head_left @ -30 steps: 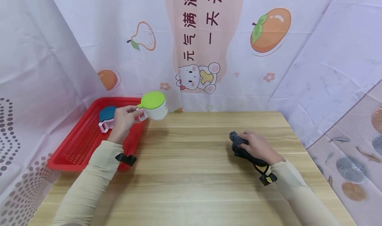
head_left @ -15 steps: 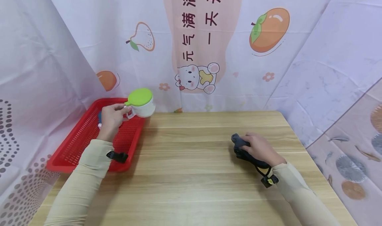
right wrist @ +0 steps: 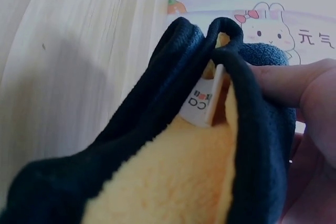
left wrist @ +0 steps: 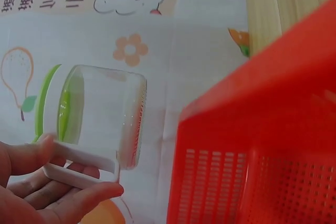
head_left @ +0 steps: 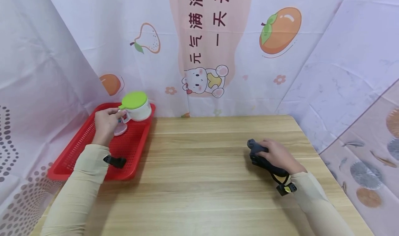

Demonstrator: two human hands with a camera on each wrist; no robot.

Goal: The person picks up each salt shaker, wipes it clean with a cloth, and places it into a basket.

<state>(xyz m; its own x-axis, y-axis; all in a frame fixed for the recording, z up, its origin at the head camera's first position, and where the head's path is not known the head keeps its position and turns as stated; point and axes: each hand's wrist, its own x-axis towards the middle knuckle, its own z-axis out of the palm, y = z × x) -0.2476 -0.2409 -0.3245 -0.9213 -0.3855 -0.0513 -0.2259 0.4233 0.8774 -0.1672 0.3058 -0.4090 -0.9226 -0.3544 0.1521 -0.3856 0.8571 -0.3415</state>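
Note:
My left hand [head_left: 105,123] pinches the handle of a clear seasoning jar with a green lid [head_left: 134,101], over the far end of a red plastic basket [head_left: 137,166]. In the left wrist view the jar [left wrist: 102,114] appears beside the basket's wall [left wrist: 210,182], its white handle between thumb and fingers. My right hand [head_left: 277,153] grips a folded plush cloth [head_left: 260,156] over the table's right half. Dark blue outside and yellow inside, the cloth [right wrist: 173,166] has a white label in its fold. Another jar [head_left: 120,129] lies in the basket, mostly hidden by my left hand.
The wood-grain table [head_left: 193,180] stretches between both hands. A white printed curtain [head_left: 118,42] hangs along its back and sides. The basket rests against the curtain at the back left.
My left hand has carried the green-lidded jar leftward from the basket's right edge to over the basket. My right hand, with the cloth, has shifted slightly right.

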